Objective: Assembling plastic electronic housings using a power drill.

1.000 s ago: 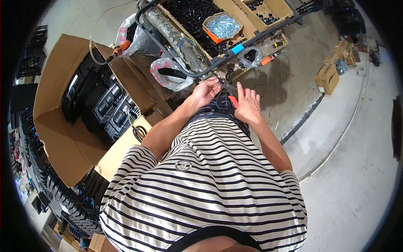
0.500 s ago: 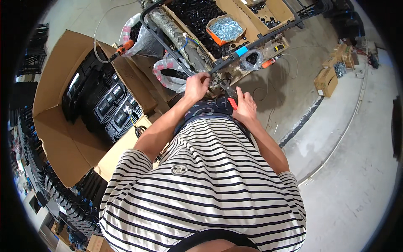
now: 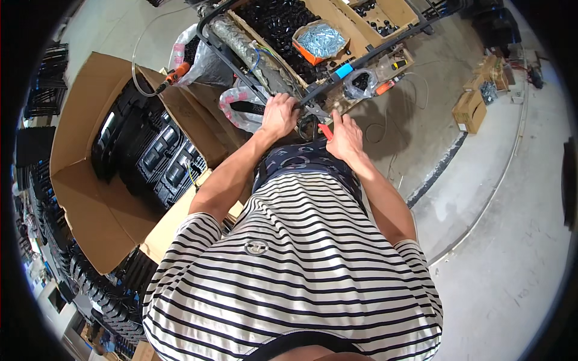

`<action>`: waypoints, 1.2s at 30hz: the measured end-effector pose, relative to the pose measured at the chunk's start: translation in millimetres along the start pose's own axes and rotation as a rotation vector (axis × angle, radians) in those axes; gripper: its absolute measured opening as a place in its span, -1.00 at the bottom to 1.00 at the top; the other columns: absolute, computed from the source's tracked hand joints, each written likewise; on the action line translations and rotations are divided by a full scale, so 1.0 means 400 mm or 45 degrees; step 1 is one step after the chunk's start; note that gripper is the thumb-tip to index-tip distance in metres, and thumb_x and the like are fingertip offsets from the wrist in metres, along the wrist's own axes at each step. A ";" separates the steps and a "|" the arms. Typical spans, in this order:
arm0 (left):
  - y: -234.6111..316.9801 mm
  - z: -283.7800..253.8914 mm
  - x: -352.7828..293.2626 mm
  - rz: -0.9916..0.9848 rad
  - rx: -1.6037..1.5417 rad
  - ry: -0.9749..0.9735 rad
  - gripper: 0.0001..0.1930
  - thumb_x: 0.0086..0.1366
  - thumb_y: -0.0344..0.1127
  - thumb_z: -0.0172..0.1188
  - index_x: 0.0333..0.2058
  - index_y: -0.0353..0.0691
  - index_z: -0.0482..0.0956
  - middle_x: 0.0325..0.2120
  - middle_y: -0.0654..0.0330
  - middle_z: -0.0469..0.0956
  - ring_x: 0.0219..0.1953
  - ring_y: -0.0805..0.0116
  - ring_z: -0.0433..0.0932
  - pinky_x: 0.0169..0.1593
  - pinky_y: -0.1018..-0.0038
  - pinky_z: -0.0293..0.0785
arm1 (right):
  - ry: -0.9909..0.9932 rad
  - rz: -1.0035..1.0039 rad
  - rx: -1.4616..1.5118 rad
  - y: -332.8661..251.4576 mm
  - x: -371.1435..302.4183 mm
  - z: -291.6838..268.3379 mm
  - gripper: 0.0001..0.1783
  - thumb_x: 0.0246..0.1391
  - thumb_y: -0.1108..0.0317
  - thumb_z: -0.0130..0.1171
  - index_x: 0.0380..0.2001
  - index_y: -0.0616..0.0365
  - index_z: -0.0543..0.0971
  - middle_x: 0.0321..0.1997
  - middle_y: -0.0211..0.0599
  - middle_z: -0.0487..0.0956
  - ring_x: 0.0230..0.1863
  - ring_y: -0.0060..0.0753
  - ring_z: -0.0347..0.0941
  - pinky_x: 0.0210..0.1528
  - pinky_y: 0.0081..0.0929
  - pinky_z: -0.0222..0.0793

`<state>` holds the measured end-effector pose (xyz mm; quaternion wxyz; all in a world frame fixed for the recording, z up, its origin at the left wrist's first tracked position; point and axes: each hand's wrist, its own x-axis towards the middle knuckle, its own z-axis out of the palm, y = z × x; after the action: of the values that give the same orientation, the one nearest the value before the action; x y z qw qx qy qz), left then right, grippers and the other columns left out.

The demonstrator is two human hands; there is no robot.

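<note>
My right hand [image 3: 346, 137] is closed round red-handled pliers [image 3: 326, 130], whose grey metal jaws point up and left toward the corner of a black tubular metal frame [image 3: 373, 55]. Close to the jaws, my left hand [image 3: 279, 115] rests at that same corner with its fingers curled. Whatever those fingers grip is hidden behind them. A dark loop of cable [image 3: 305, 127] hangs just below the jaws, between my two hands. Blue tape [image 3: 344, 71] wraps one bar of the frame.
Beyond the frame, an orange box of screws [image 3: 322, 41] sits among black parts in cardboard trays. An orange power tool [image 3: 176, 74] lies by plastic bags. At left stands a large carton [image 3: 90, 198] holding black moulded parts; small cartons [image 3: 469, 111] are on the right floor.
The pliers and my right hand have moved up and left, bringing the jaws against the frame corner area. My left hand has turned slightly, its knuckles now facing up.
</note>
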<state>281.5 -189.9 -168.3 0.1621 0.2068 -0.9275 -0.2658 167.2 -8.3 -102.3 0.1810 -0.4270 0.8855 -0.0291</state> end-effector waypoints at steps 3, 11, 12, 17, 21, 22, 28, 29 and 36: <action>0.032 0.013 0.015 -0.012 0.040 0.048 -0.79 0.02 -0.26 0.26 -0.36 -0.21 0.58 -0.38 0.14 0.49 -0.20 0.14 0.44 -0.12 0.27 0.29 | 0.030 0.001 0.022 -0.011 0.007 -0.009 -0.12 -0.33 0.41 0.30 0.18 0.27 0.25 -0.04 0.08 0.43 0.04 0.08 0.39 0.05 -0.11 0.36; 0.029 0.029 0.029 -0.037 0.102 0.110 -0.78 0.04 -0.23 0.26 -0.38 -0.21 0.56 -0.41 0.15 0.45 -0.25 0.15 0.42 -0.17 0.27 0.27 | 0.058 0.054 0.020 -0.049 0.020 -0.022 -0.15 -0.33 0.37 0.32 0.17 0.23 0.30 -0.04 0.03 0.42 0.03 0.05 0.40 0.02 -0.13 0.37; 0.026 0.031 0.031 -0.033 0.091 0.121 -0.78 0.05 -0.22 0.26 -0.37 -0.21 0.56 -0.41 0.16 0.45 -0.26 0.15 0.42 -0.18 0.26 0.27 | 0.074 0.044 0.060 -0.038 0.027 -0.022 -0.18 -0.34 0.38 0.33 0.12 0.23 0.32 -0.07 0.04 0.44 0.02 0.07 0.40 0.01 -0.13 0.37; 0.018 0.039 0.035 -0.075 0.124 0.157 -0.79 0.07 -0.19 0.26 -0.39 -0.20 0.57 -0.43 0.16 0.45 -0.26 0.16 0.42 -0.18 0.27 0.27 | -0.151 -0.042 0.359 0.027 0.084 -0.054 -0.35 -0.35 0.45 0.29 -0.04 0.25 0.40 -0.25 -0.07 0.49 -0.11 0.01 0.47 -0.07 -0.19 0.41; 0.030 0.030 0.047 -0.180 0.158 0.107 -0.72 0.10 -0.11 0.29 -0.37 -0.22 0.60 -0.44 0.15 0.47 -0.26 0.14 0.44 -0.17 0.26 0.29 | -0.543 -0.242 1.079 0.156 0.189 0.017 -0.45 -0.31 0.49 0.20 -0.09 0.26 0.44 -0.35 -0.24 0.50 -0.29 -0.22 0.49 -0.22 -0.34 0.42; 0.028 0.035 0.054 -0.211 0.161 0.072 -0.69 0.09 -0.06 0.29 -0.39 -0.22 0.60 -0.44 0.15 0.47 -0.26 0.14 0.44 -0.17 0.25 0.29 | -0.677 -0.304 1.387 0.193 0.217 0.053 -0.48 -0.30 0.50 0.17 -0.11 0.26 0.45 -0.38 -0.29 0.50 -0.35 -0.31 0.49 -0.28 -0.41 0.41; 0.032 0.035 0.086 -0.408 0.221 -0.072 -0.52 0.02 0.15 0.31 -0.43 -0.23 0.57 -0.46 0.15 0.47 -0.27 0.14 0.46 -0.17 0.24 0.29 | -1.563 -0.285 1.836 0.311 0.361 0.207 -0.51 -0.28 0.51 0.14 -0.12 0.31 0.45 -0.32 -0.32 0.52 -0.39 -0.50 0.43 -0.33 -0.58 0.36; 0.045 0.032 0.093 -0.424 0.232 -0.072 -0.52 0.02 0.15 0.31 -0.43 -0.23 0.57 -0.46 0.15 0.47 -0.27 0.14 0.46 -0.17 0.24 0.29 | -1.625 -0.323 1.855 0.317 0.371 0.224 -0.51 -0.27 0.51 0.13 -0.12 0.35 0.44 -0.30 -0.29 0.53 -0.36 -0.47 0.46 -0.29 -0.59 0.38; 0.070 0.026 0.085 -0.333 0.239 -0.017 -0.46 -0.05 0.21 0.34 -0.40 -0.22 0.56 -0.42 0.16 0.50 -0.25 0.15 0.47 -0.16 0.29 0.28 | -1.014 -0.396 1.393 0.264 0.314 0.182 -0.66 -0.22 0.57 0.05 -0.24 0.34 0.49 -0.35 -0.25 0.54 -0.35 -0.42 0.47 -0.26 -0.55 0.37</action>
<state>239.6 -179.7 -154.4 0.0997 0.3384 -0.9145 -0.1981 42.0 -30.3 -229.2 0.6753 -0.3744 0.5382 -0.3380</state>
